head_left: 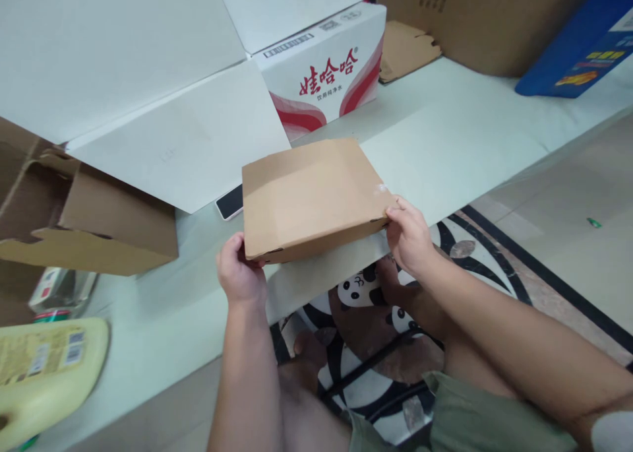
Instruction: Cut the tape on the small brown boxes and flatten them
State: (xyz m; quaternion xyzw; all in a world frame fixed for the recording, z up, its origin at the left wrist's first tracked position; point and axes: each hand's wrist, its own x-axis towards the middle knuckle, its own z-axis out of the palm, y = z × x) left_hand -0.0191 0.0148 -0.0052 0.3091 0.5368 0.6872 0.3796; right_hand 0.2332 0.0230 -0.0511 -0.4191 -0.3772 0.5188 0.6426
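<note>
Two bare hands, one box between them. Grip of the left hand [242, 270] closed around the near left corner of the brown cardboard box [311, 198]; grip of the right hand [410, 234] closed around the near right corner. Box above the front part of one counter [459, 129] with a pale green cover, broad face tilted up, one whitish smudge near the right corner. Touching the counter or not: cannot tell.

Just behind the box, partly hidden by it, one flat black-faced device [230, 202] with a white edge. Farther back, white cartons, apparently two, one on top of the other; red lettering and red curves on the lower white carton [321, 82].

At the left, one open brown carton [123, 218], one clear plastic package [64, 290] and one pale yellow bottle [54, 366] with a barcode label, well apart from the hands. At the far right of the counter, one brown cardboard piece [408, 49], one large brown carton [484, 23] and one blue package [573, 49].

Below the counter edge, two panda faces [356, 290] near the legs; on the tiled floor [558, 254], one small green scrap [594, 223].
</note>
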